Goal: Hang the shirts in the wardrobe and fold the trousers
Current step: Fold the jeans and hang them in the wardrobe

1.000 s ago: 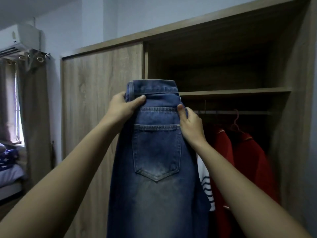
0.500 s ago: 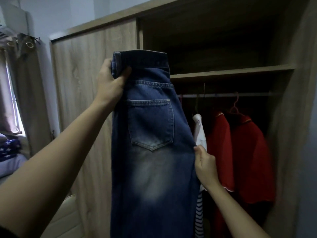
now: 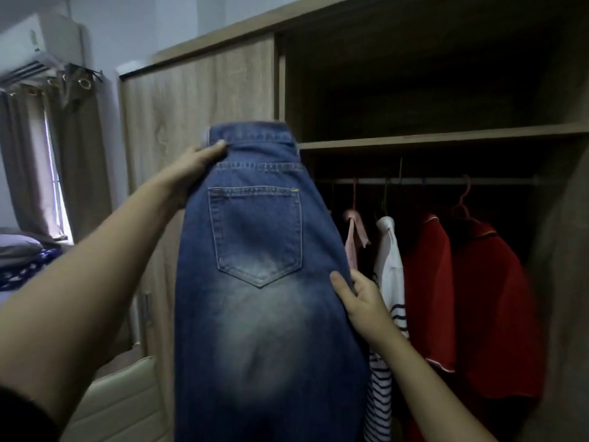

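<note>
Blue jeans [image 3: 258,314], folded lengthwise with a back pocket facing me, hang upright in front of the wardrobe. My left hand [image 3: 194,167] grips the waistband at its left corner, thumb on the front. My right hand [image 3: 357,301] pinches the right edge of the jeans below the pocket, thumb on the denim. Behind them, in the open wardrobe [image 3: 446,135], a pink garment [image 3: 353,237], a white and striped shirt [image 3: 390,282] and two red shirts [image 3: 471,298] hang on the rail [image 3: 446,181].
The wardrobe's left sliding door [image 3: 191,116] is closed. A shelf runs above the rail. A beige padded seat [image 3: 127,400] stands low on the left. Curtains [image 3: 28,161], an air conditioner [image 3: 35,49] and bedding [image 3: 22,260] are at far left.
My right hand slid down from the waistband along the jeans' right edge to below the pocket. My left hand kept its grip on the waistband. The view shifted.
</note>
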Tool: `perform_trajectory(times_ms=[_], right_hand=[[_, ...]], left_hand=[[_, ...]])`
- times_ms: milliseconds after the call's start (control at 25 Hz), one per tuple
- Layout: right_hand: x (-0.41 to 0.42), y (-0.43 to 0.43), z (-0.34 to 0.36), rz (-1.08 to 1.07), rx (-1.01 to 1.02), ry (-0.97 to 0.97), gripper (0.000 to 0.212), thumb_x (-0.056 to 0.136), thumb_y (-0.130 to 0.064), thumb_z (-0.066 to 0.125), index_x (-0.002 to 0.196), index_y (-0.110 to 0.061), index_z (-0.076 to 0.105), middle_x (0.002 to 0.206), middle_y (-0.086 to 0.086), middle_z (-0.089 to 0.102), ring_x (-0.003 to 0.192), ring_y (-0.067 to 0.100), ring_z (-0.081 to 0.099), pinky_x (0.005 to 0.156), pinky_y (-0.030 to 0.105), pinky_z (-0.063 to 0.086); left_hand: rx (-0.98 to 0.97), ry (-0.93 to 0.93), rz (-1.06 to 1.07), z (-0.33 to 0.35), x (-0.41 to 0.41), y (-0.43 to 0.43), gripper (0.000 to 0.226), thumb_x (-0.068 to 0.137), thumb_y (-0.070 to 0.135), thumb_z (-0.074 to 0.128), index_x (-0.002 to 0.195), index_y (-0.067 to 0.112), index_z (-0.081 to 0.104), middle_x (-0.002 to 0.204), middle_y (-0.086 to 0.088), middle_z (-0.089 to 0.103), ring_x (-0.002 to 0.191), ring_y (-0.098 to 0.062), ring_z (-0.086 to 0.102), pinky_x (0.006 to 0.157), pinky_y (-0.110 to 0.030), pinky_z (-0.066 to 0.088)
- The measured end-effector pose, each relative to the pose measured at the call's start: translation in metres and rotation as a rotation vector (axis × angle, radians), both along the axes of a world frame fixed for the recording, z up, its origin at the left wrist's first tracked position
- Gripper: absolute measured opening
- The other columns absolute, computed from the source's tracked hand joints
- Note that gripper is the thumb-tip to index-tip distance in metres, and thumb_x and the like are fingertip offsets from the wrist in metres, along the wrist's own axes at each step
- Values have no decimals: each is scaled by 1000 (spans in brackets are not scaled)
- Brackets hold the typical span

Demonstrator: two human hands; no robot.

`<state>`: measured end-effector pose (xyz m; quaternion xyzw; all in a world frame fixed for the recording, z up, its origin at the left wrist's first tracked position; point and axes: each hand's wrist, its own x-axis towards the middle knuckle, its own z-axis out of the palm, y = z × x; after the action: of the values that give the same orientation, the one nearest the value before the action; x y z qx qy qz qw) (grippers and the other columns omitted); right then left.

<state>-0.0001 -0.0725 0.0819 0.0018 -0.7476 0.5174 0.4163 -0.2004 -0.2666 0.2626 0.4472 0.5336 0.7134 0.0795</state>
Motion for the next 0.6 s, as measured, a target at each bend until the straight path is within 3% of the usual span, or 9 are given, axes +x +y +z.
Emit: perform_trajectory(times_ms=[120,200,240,280,360,400,520,600], right_hand=[[-7,-1,-8,13,-68,-27,23,95,-24,51,96,-6,66,89,13,71,82,13,64,73,28,50],[-9,4,-24,-4,-107,-69,23,95,-24,51,94,-7,67,84,12,71,78,15,63,70,29,48],[-8,6,-33,-21,-118,-107,23,94,-25,51,91,-8,67,80,8,70,76,14,62,68,26,47],[-8,9,-40,-41,-129,-158,24,94,-27,51,88,-10,67,76,5,68,74,14,61,66,25,46],[-2,12,-53,-72,-152,-266,30,93,-32,51,79,-9,65,69,2,63,69,14,58,60,20,44],[2,13,-58,-72,-175,-294,34,92,-34,52,77,-7,65,67,2,62,68,14,57,57,17,43],[19,15,-57,-52,-349,-307,32,91,-31,55,78,-7,71,70,-2,73,66,9,67,56,16,49],[30,20,-49,-50,-424,-331,29,91,-32,56,79,-11,72,75,-1,75,69,7,70,64,21,52]], left_hand=[[71,-469,-43,-112,-30,-6,70,70,68,49,111,15,70,108,-2,71,103,-17,65,74,-31,59],[-38,-688,-40,-199,-9,-9,77,77,75,41,118,14,65,116,-9,66,112,-25,59,88,-37,52],[-97,-773,-136,-235,7,-11,75,82,70,38,112,8,68,113,-17,66,108,-31,61,93,-42,46],[-175,-781,-222,-252,24,-14,67,86,61,43,100,3,72,108,-23,65,99,-32,65,91,-43,44],[-292,-642,-62,-254,48,-17,36,82,35,62,78,1,73,95,-26,64,73,-26,69,74,-35,48],[-312,-552,-7,-246,44,-23,28,75,28,71,76,0,72,93,-27,65,69,-24,69,69,-32,48],[-268,-401,5,-221,45,-25,52,53,38,88,84,-2,73,90,-20,71,75,-24,69,66,-28,53],[-223,-346,-63,-219,58,-26,37,71,32,75,93,2,71,90,-14,73,81,-24,69,70,-27,54]])
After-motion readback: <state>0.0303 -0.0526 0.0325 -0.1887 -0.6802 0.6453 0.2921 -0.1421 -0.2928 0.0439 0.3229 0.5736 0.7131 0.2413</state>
